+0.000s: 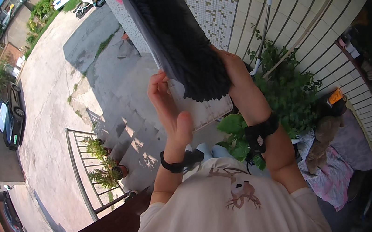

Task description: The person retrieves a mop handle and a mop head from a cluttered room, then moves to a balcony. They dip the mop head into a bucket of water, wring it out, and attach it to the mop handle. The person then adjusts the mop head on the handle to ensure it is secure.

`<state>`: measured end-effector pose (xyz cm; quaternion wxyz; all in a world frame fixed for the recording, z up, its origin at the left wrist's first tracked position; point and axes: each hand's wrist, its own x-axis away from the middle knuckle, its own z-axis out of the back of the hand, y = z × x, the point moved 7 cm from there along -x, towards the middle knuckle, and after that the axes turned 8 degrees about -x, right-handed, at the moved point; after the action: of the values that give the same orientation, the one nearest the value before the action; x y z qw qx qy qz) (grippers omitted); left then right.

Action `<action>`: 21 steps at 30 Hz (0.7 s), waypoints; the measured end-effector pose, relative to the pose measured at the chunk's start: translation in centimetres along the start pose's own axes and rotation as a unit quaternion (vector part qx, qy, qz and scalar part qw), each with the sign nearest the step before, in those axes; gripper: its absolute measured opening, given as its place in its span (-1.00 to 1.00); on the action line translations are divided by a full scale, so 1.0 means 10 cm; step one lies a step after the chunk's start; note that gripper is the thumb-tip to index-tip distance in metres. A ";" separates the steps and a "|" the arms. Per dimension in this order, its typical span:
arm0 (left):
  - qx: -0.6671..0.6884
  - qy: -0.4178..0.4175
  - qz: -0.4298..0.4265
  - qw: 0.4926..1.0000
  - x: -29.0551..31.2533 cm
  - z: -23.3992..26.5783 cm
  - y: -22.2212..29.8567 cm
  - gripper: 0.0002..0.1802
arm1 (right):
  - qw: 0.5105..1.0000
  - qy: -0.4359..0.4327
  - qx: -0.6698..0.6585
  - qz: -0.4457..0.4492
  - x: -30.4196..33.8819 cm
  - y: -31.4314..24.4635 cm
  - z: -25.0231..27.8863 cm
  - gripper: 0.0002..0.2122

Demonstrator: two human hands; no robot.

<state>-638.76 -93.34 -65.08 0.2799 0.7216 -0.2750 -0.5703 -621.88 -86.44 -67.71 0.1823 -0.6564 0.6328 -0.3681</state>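
Observation:
A long black shaggy pad [190, 45], like a mop or duster head, is raised in front of me, reaching to the top of the view. Along its left side runs a smooth greyish edge [149, 36] that looks like plastic. My right hand [236, 69] grips the pad's lower right side; most of its fingers are hidden behind it. Beside the lower left edge is my left hand [168, 106], thumb held apart and fingers bent loosely near the greyish edge. Whether those fingertips touch it, I cannot tell. Both wrists wear black bands.
Below the pad stands a pale slatted surface [214, 119]. Leafy plants [280, 84] and a metal pipe [267, 20] line the tiled wall at right. Cloths [330, 177] lie at lower right. A metal railing [78, 172] with potted plants borders the left, with parked cars beyond.

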 end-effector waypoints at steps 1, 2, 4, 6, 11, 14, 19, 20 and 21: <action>0.017 0.035 -0.014 0.999 -0.05 -0.04 -0.06 -0.12 | 0.998 -0.049 -0.023 0.012 -0.03 -0.11 -0.03 -0.74; 0.020 0.037 -0.017 0.999 -0.11 -0.06 -0.03 -0.12 | 0.993 -0.104 -0.044 0.025 0.03 -0.22 -0.15 -0.74; 0.100 0.047 0.007 0.994 -0.22 -0.11 -0.01 -0.19 | 0.994 -0.105 -0.009 0.035 0.16 -0.36 -0.22 -0.74; 0.124 0.062 0.013 0.990 -0.25 -0.13 -0.03 -0.24 | 0.994 -0.077 0.054 0.055 0.24 -0.44 -0.17 -0.79; 0.206 0.114 0.005 0.972 -0.35 -0.09 0.00 -0.35 | 0.989 -0.122 0.046 0.071 0.44 -0.46 -0.15 -0.83; 0.225 0.113 0.040 0.967 -0.44 -0.09 0.03 -0.55 | 0.984 -0.156 -0.025 0.085 0.57 -0.42 -0.23 -0.83; 0.104 0.080 0.071 0.989 -0.58 -0.23 0.08 -0.80 | 0.974 -0.166 -0.069 0.139 0.59 -0.52 -0.09 -0.86; 0.081 0.045 0.065 0.994 -0.59 -0.31 0.10 -0.83 | 0.974 -0.160 -0.052 0.152 0.60 -0.57 -0.07 -0.87; 0.104 0.020 0.077 0.991 -0.57 -0.37 0.11 -0.77 | 0.974 -0.154 -0.035 0.164 0.62 -0.61 -0.06 -0.88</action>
<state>-636.36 -89.69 -59.77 0.2521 0.7345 -0.3819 -0.5011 -618.50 -91.44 -61.39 0.3124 -0.5983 0.7089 -0.2047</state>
